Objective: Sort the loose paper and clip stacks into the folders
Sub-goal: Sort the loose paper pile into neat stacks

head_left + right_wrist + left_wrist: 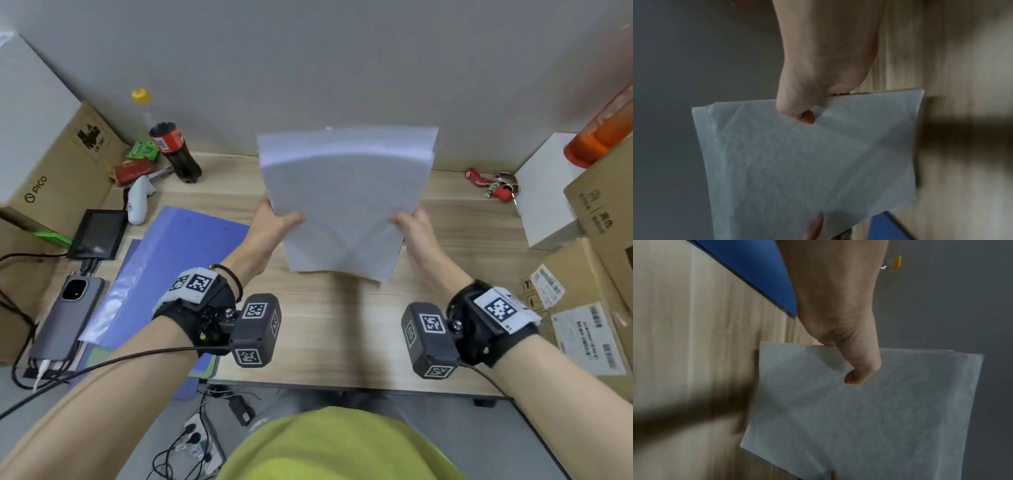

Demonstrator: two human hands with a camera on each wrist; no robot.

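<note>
A stack of white paper (346, 202) stands nearly upright on its lower edge on the wooden desk (325, 329). My left hand (274, 222) grips its left side, thumb across the front sheet, and my right hand (412, 228) grips the right side the same way. In the left wrist view the left hand (855, 366) pinches the paper (869, 418); in the right wrist view the right hand (801, 110) pinches the paper (807, 162). Blue folders (164, 270) lie flat at the left, also seen as a blue folder (756, 272) and a folder corner (885, 227). The fingers behind the sheets are hidden.
A phone (68, 315), a small black screen (99, 233), a cola bottle (176, 152) and a cardboard box (51, 164) crowd the left. Red keys (493, 185), a white box (544, 195) and cardboard boxes (589, 308) stand at the right. A grey wall (308, 68) backs the desk.
</note>
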